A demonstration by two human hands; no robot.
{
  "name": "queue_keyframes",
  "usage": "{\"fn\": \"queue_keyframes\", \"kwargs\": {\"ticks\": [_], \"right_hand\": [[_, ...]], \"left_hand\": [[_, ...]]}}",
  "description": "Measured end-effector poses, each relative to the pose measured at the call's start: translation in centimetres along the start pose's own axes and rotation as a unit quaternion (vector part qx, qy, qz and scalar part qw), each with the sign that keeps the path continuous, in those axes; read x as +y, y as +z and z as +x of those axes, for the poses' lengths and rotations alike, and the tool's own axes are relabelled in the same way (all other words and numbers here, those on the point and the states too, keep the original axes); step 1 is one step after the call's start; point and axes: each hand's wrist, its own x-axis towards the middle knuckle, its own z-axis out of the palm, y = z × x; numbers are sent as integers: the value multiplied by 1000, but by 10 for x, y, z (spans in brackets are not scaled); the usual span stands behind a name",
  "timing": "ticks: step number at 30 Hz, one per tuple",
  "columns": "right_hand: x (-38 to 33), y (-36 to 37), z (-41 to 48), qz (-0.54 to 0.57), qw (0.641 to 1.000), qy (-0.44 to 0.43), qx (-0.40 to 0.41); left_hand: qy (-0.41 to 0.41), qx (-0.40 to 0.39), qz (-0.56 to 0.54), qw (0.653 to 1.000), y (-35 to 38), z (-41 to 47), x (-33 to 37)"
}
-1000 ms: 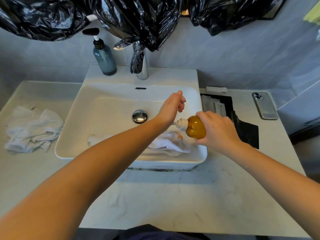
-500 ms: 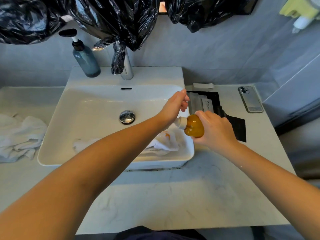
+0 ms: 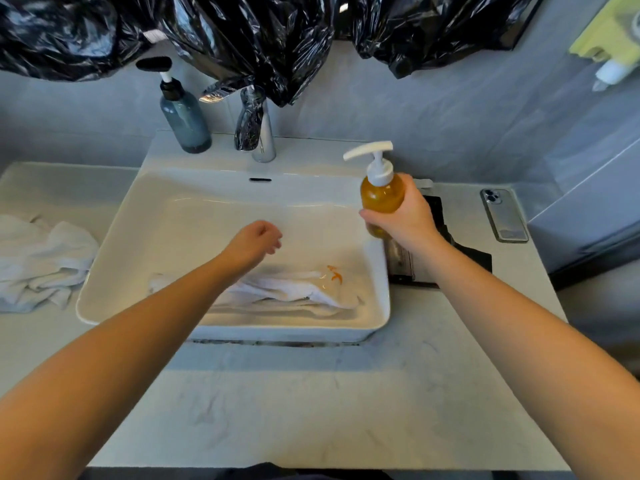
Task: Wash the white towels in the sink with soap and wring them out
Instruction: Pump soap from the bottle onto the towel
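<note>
White towel (image 3: 287, 289) lies crumpled in the sink (image 3: 207, 209) near its 6 o'clock wall, long axis running 9 to 3 o'clock. An orange soap squiggle (image 3: 335, 273) marks its 3 o'clock end. The left hand (image 3: 254, 244) hovers just above it, fingers loosely curled and holding nothing. At the sink's 3 o'clock rim, the right hand (image 3: 405, 218) grips an upright amber pump bottle (image 3: 381, 195). More white towels (image 3: 41, 261) are heaped on the counter (image 3: 311, 410) at 9 o'clock.

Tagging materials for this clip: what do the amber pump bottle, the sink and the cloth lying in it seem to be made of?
Amber pump bottle: translucent, glossy, light glows through; plastic or glass, unclear; pump head opaque white plastic.
Sink: likely glazed ceramic, smooth white with bright reflection streaks.
White towel: soft matte fabric, probably cotton terry, limp rumpled folds; weave too blurred.
</note>
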Motion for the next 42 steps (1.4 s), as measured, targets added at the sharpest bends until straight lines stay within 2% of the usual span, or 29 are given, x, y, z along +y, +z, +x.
{"fn": "queue_keyframes", "kwargs": {"ticks": [3, 8, 16, 20, 22, 23, 26, 28, 30, 32, 34, 36, 39, 42], "right_hand": [[-24, 19, 45, 44, 999, 14, 0], [-42, 51, 101, 62, 997, 48, 2], [-48, 77, 141, 74, 996, 43, 21], [-48, 82, 126, 77, 995, 45, 54], [-32, 87, 92, 45, 997, 25, 66], [-21, 90, 66, 15, 999, 8, 41], [12, 96, -16, -90, 988, -32, -123], [26, 100, -53, -203, 951, -64, -225], [32, 108, -66, -335, 895, -102, -275], [35, 118, -65, -409, 861, -117, -279], [38, 125, -57, -441, 845, -136, -270], [43, 129, -49, -473, 824, -164, -263], [43, 137, -36, -486, 821, -185, -235], [45, 145, -29, -463, 849, -161, -195]], "left_hand": [[50, -20, 191, 980, -8, -14, -25], [62, -58, 300, 950, -26, -26, -52], [98, 3, 288, 953, -42, -47, -82], [127, 9, 266, 956, -40, -46, -82], [137, -5, 252, 958, -34, -43, -78], [144, -16, 250, 957, -31, -40, -76], [196, -65, 267, 941, -17, -33, -70], [240, -91, 300, 919, -6, -28, -69], [263, -101, 356, 891, 4, -22, -73], [278, -98, 417, 860, 8, -14, -80], [319, -99, 470, 817, 8, -3, -87], [354, -101, 486, 793, 6, 7, -93], [349, -112, 472, 802, 9, 22, -94], [296, -108, 459, 831, 13, 30, -86]]}}
